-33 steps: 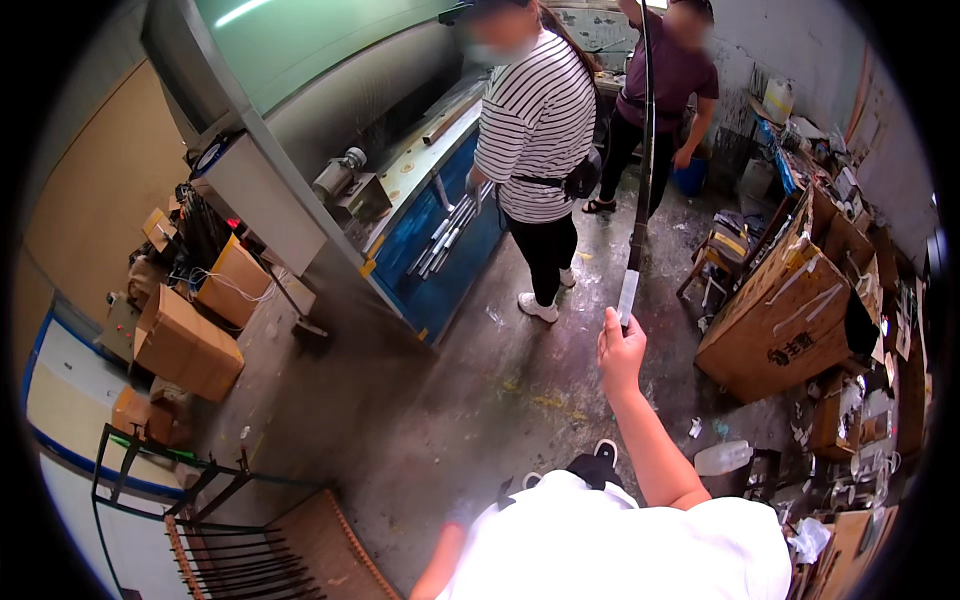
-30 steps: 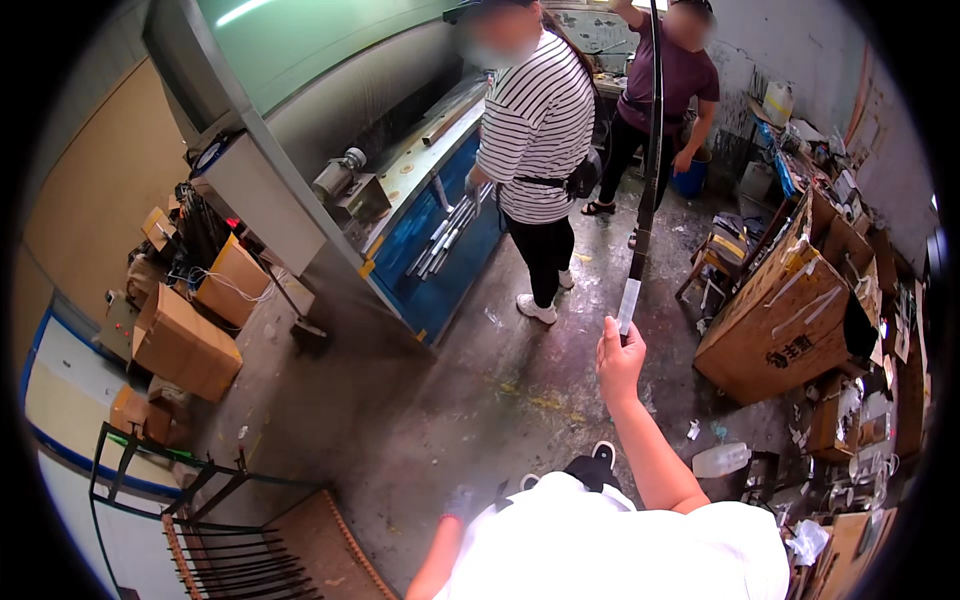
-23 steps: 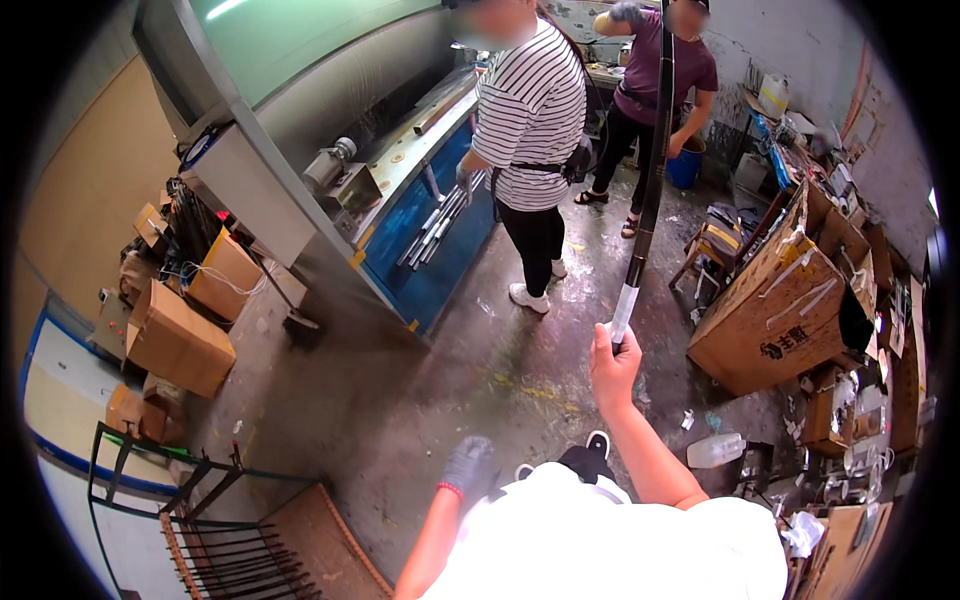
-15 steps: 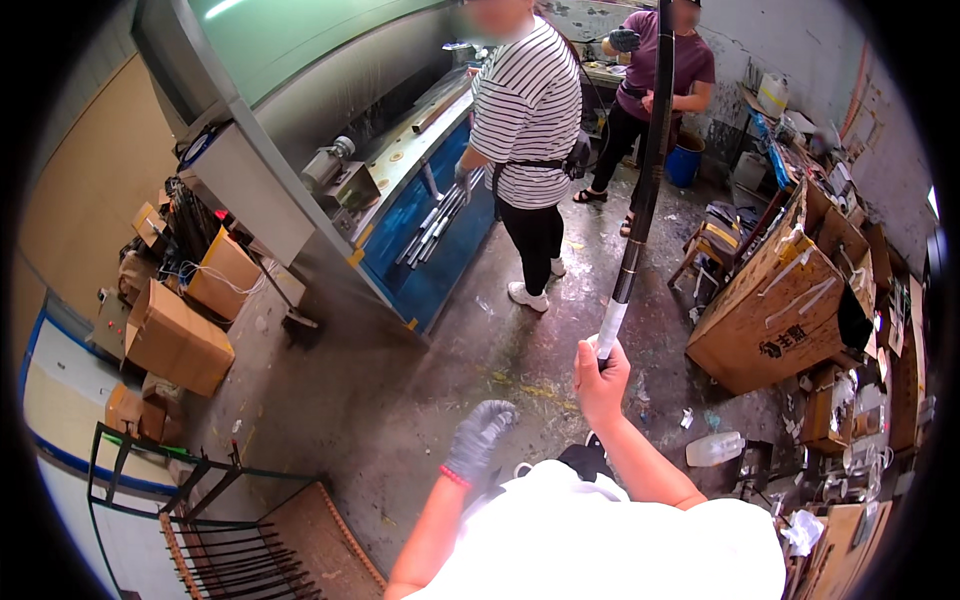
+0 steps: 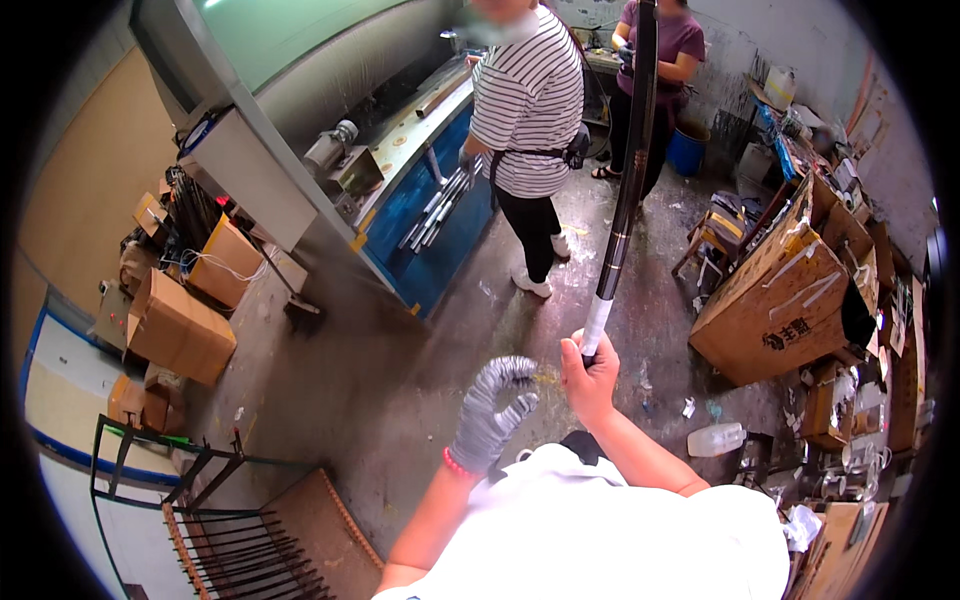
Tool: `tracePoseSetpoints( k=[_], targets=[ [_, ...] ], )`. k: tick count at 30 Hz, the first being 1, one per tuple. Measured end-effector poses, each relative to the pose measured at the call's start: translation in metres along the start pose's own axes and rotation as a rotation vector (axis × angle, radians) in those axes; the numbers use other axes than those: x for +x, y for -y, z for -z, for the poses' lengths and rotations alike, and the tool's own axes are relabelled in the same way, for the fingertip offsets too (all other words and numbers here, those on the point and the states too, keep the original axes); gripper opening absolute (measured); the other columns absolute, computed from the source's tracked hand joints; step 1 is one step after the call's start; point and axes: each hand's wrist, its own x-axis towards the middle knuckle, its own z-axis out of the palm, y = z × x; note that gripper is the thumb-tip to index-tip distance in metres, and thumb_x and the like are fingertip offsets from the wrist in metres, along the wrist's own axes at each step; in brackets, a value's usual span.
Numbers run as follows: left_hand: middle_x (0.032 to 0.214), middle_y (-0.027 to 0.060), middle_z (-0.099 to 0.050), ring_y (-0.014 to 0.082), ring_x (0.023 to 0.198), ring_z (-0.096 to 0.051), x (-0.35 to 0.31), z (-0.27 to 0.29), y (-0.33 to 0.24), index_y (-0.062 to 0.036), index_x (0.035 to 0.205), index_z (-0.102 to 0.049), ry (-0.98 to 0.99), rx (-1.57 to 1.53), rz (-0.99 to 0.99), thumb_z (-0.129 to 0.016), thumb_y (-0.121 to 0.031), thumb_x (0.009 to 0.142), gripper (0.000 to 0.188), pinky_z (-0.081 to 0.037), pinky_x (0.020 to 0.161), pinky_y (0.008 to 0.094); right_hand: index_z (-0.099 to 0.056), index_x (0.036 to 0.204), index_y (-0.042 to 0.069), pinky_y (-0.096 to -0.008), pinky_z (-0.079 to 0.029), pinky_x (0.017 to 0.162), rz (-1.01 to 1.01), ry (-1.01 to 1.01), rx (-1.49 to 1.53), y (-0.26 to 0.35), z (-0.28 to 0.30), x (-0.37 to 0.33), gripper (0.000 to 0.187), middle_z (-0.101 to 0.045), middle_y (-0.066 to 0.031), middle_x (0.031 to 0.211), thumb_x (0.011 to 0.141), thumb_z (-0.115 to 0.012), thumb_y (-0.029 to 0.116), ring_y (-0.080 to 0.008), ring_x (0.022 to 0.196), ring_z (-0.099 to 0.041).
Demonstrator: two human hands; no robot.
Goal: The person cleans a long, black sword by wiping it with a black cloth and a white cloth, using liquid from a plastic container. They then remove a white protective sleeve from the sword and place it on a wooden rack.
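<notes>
A long, glossy black pole (image 5: pixel 632 165) with a white band near its lower end rises upright in front of me, tilted slightly right; its top runs out of view. My bare right hand (image 5: pixel 592 385) is closed around the bottom of this pole, just below the white band. Just left of it, my left hand (image 5: pixel 492 415) wears a grey glove and has a red bracelet at the wrist. Its fingers are curved, with a gap to the thumb, and nothing shows between them. The left hand does not touch the pole.
A person in a striped shirt (image 5: pixel 530 110) stands at a blue-sided bench (image 5: pixel 395 250). Behind the pole is another person in a purple top (image 5: pixel 685 45). A big cardboard box (image 5: pixel 765 305) sits at right, a plastic bottle (image 5: pixel 716 440) nearby. A rack of thin black rods (image 5: pixel 245 550) occupies the lower left.
My left hand has risen and moved right, nearer the pole, its fingers parting from the thumb. My right hand and the pole have shifted slightly left. The person in purple has lowered a gloved hand.
</notes>
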Motion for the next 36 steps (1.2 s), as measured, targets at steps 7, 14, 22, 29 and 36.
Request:
tracePoseSetpoints(
  k=[7, 14, 22, 29, 36],
  targets=[
    [0.118, 0.01, -0.052, 0.0207, 0.106, -0.051, 0.02, -0.014, -0.013, -0.0033, 0.115, -0.051, -0.023, 0.257, -0.264, -0.071, -0.019, 0.074, 0.048, -0.041, 0.092, 0.0318, -0.047, 0.079, 0.007, -0.0187, -0.031, 0.044, 0.071, 0.062, 0.011, 0.002, -0.01, -0.007, 0.015, -0.045, 0.0046, 0.06, 0.085, -0.059, 0.01, -0.0023, 0.049, -0.04],
    [0.112, 0.013, -0.053, 0.0273, 0.101, -0.054, 0.037, -0.034, -0.03, -0.0054, 0.111, -0.054, 0.001, 0.533, -0.36, -0.072, -0.021, 0.071, 0.046, -0.044, 0.087, 0.0341, -0.05, 0.08, 0.005, -0.0212, -0.037, 0.053, 0.142, 0.054, -0.117, 0.014, -0.013, -0.018, 0.013, -0.049, 0.0031, 0.065, 0.076, -0.062, 0.004, -0.0054, 0.059, -0.045],
    [0.086, 0.0117, -0.061, 0.0234, 0.08, -0.059, 0.035, -0.039, -0.02, -0.0042, 0.096, -0.06, 0.006, 0.421, -0.12, -0.062, -0.013, 0.08, 0.018, -0.047, 0.074, 0.0319, -0.059, 0.095, 0.003, -0.0289, -0.047, 0.062, 0.224, 0.462, -0.289, 0.003, 0.004, -0.019, 0.028, -0.059, -0.0075, 0.079, 0.07, -0.067, 0.013, -0.0165, 0.07, -0.059],
    [0.076, 0.0124, -0.06, 0.0251, 0.068, -0.059, 0.011, -0.007, 0.009, -0.0066, 0.094, -0.059, -0.228, 0.582, -0.019, -0.064, -0.02, 0.081, 0.02, -0.048, 0.064, 0.0326, -0.065, 0.08, 0.001, -0.0247, -0.044, 0.054, -0.185, 0.271, -0.255, 0.01, 0.086, 0.005, 0.021, -0.062, -0.006, 0.069, 0.085, -0.05, 0.016, -0.0115, 0.061, -0.056],
    [0.075, 0.0147, -0.061, 0.0316, 0.07, -0.06, -0.037, 0.033, 0.094, -0.0063, 0.09, -0.057, -0.142, 0.886, 0.045, -0.064, -0.022, 0.079, 0.02, -0.048, 0.063, 0.038, -0.062, 0.098, 0.008, -0.0263, -0.041, 0.072, 0.047, -0.268, -0.139, 0.083, 0.208, 0.08, 0.041, -0.063, -0.0027, 0.092, 0.094, -0.036, 0.039, -0.0103, 0.084, -0.054]
  ],
)
